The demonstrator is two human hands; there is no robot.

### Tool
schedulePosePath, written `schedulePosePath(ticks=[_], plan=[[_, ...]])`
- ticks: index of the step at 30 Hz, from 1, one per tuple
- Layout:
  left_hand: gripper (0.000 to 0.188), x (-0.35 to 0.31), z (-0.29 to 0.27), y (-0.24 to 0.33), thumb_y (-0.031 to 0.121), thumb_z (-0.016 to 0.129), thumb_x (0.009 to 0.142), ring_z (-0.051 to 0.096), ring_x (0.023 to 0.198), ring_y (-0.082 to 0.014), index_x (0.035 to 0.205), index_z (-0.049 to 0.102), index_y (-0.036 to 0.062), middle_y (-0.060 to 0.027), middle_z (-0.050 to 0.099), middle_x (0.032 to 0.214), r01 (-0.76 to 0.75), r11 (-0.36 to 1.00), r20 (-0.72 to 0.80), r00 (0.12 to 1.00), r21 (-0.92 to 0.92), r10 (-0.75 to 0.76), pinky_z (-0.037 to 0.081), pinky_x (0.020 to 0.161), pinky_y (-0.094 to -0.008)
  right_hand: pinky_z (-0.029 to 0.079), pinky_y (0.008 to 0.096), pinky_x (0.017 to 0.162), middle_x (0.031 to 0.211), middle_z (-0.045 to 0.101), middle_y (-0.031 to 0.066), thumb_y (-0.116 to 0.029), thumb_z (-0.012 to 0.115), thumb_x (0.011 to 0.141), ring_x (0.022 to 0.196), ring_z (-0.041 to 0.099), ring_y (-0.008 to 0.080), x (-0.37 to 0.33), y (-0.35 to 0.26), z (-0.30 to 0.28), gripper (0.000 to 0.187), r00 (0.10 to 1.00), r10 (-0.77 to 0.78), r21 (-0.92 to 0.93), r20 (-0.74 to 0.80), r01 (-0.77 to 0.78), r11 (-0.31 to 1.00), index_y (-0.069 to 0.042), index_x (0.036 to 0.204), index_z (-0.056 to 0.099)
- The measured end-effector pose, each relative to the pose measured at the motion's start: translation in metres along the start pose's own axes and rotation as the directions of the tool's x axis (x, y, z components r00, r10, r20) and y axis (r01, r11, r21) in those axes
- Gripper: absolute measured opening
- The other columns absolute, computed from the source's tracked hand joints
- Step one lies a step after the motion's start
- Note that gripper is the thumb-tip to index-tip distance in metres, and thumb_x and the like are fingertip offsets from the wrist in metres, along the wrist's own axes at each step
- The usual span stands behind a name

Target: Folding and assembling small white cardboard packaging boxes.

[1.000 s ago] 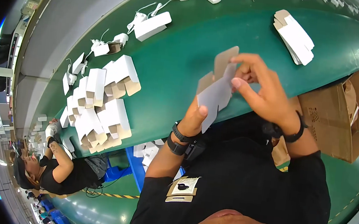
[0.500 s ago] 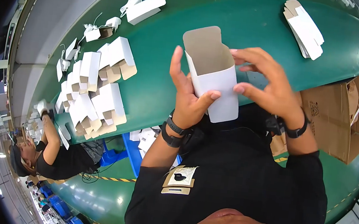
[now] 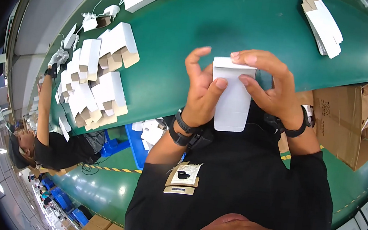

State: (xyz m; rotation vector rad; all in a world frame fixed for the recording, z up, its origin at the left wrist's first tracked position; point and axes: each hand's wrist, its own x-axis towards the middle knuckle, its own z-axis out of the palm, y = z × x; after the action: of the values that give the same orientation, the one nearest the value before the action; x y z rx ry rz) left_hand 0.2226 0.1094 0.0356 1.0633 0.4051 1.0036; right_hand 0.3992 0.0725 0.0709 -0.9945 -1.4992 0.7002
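Observation:
A small white cardboard box (image 3: 232,103) is held upright over the near edge of the green table, in front of my body. My left hand (image 3: 201,92) grips its left side, thumb on the front face and index finger raised off it. My right hand (image 3: 273,82) curls about the upper right corner. Its fingers lie on the white top flap (image 3: 228,64), which is folded over the box's mouth, and its thumb presses the front just below. The inside of the box is hidden.
Left on the green table (image 3: 172,54) lies a heap of open white boxes (image 3: 105,90). White plug adapters (image 3: 111,11) with cables lie beyond. Flattened white boxes (image 3: 323,28) are stacked far right. A brown carton (image 3: 336,116), a blue bin (image 3: 136,145) and a co-worker (image 3: 59,151) flank the table.
The box's raised flap has been folded down over its opening, and the box is more upright. My right hand has moved onto the flap. The co-worker's hand has reached farther across the table.

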Motion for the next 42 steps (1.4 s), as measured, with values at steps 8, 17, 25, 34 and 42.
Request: schedulePosePath(ticks=[8, 17, 25, 34, 42], plan=[[0.078, 0.003, -0.006, 0.01, 0.009, 0.068, 0.09, 0.056, 0.114, -0.0265, 0.144, 0.012, 0.0114, -0.0255, 0.052, 0.126, -0.184, 0.941, 0.179, 0.974, 0.284, 0.137, 0.046, 0.095, -0.0377, 0.051, 0.0345, 0.09, 0.103, 0.068, 0.0131, -0.005, 0.069, 0.086, 0.1, 0.065, 0.0233, 0.015, -0.004, -0.009, 0.011, 0.99, 0.123, 0.094, 0.062, -0.129, 0.987, 0.0, 0.096, 0.072], [0.052, -0.013, -0.026, 0.002, 0.011, 0.066, 0.092, 0.056, 0.112, -0.0236, 0.133, 0.035, 0.0066, -0.0175, 0.052, 0.125, -0.183, 0.9, 0.123, 0.982, 0.395, 0.145, 0.046, 0.093, -0.0359, 0.05, 0.0372, 0.094, 0.111, 0.068, 0.0124, -0.007, 0.068, 0.088, 0.109, 0.063, 0.0259, 0.007, 0.001, 0.008, 0.013, 0.964, 0.212, 0.067, 0.161, -0.225, 0.972, -0.002, 0.098, 0.074], [0.033, -0.074, -0.063, 0.023, 0.012, 0.061, 0.093, 0.052, 0.097, -0.0172, 0.12, 0.043, 0.0051, -0.0067, 0.048, 0.112, -0.063, 0.811, -0.223, 0.947, 0.582, 0.233, 0.042, 0.091, -0.0294, 0.041, 0.0399, 0.105, 0.125, 0.064, 0.0118, -0.016, 0.062, 0.093, 0.123, 0.056, 0.0283, 0.009, 0.013, 0.037, 0.023, 0.921, 0.244, -0.054, 0.302, -0.239, 0.969, -0.006, 0.112, 0.07], [0.031, -0.275, -0.228, 0.062, 0.016, 0.061, 0.091, 0.052, 0.093, -0.0181, 0.113, 0.044, 0.0047, -0.0075, 0.054, 0.098, 0.088, 0.796, -0.782, 0.279, 0.599, 0.557, 0.042, 0.091, -0.0309, 0.039, 0.042, 0.106, 0.135, 0.054, 0.0231, -0.051, 0.061, 0.091, 0.128, 0.049, 0.04, -0.004, 0.16, -0.268, 0.069, 0.944, 0.262, -0.978, -0.2, -0.175, -0.115, 0.0, 0.136, 0.051], [0.015, -0.374, -0.335, -0.046, 0.017, 0.063, 0.095, 0.048, 0.076, -0.0107, 0.1, 0.057, 0.0039, -0.0058, 0.056, 0.092, 0.713, 0.398, -0.767, 0.306, 0.577, 0.563, 0.042, 0.07, -0.0252, 0.049, 0.0414, 0.089, 0.116, 0.063, 0.0245, -0.04, 0.051, 0.099, 0.105, 0.062, 0.0388, 0.004, 0.124, -0.244, 0.046, 0.916, 0.367, -0.957, -0.163, -0.237, 0.166, -0.006, 0.129, 0.059]])
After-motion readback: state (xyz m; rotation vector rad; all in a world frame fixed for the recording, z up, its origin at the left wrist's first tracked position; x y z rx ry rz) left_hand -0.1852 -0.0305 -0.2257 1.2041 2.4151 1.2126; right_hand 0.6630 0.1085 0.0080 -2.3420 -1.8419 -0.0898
